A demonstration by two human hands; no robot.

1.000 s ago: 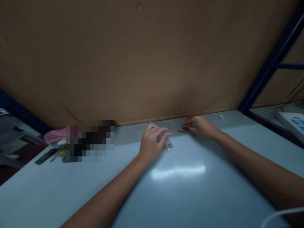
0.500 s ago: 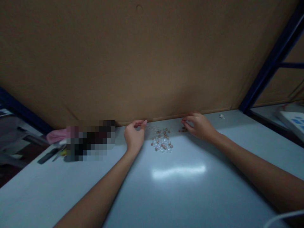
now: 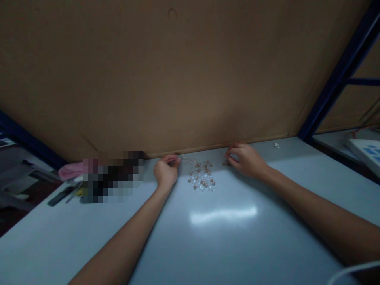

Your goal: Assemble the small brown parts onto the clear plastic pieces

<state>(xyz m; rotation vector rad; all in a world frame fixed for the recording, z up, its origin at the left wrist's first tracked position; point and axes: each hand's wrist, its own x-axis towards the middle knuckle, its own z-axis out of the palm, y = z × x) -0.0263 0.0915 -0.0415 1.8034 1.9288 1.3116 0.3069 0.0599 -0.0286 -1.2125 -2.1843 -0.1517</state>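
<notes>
On the pale table lies a pile of small clear pieces (image 3: 203, 176), several with brown ends, like tiny corked bottles; they are too small to tell for sure. At the pile's left edge is my left hand (image 3: 166, 172), its thumb and fingertips brought together in a pinch beside more clear pieces (image 3: 190, 160). Whatever is between those fingertips is too small to make out. To the pile's right, my right hand (image 3: 246, 160) is curled with fingertips pinched, close over a few small brown pieces (image 3: 225, 163). Its fingers partly hide these pieces, and any held piece cannot be made out.
A brown cardboard panel (image 3: 190, 79) stands along the table's back edge. At left are a pink cloth (image 3: 71, 170), a dark flat object (image 3: 59, 196) and a blurred-out patch. A small white scrap (image 3: 276, 145) lies at back right, and a white cable (image 3: 350, 271) crosses the lower right.
My left hand has shifted slightly left and down, its fingertips drawing closer to the table. The right hand has moved only slightly left, remaining pinched by the brown pieces.
</notes>
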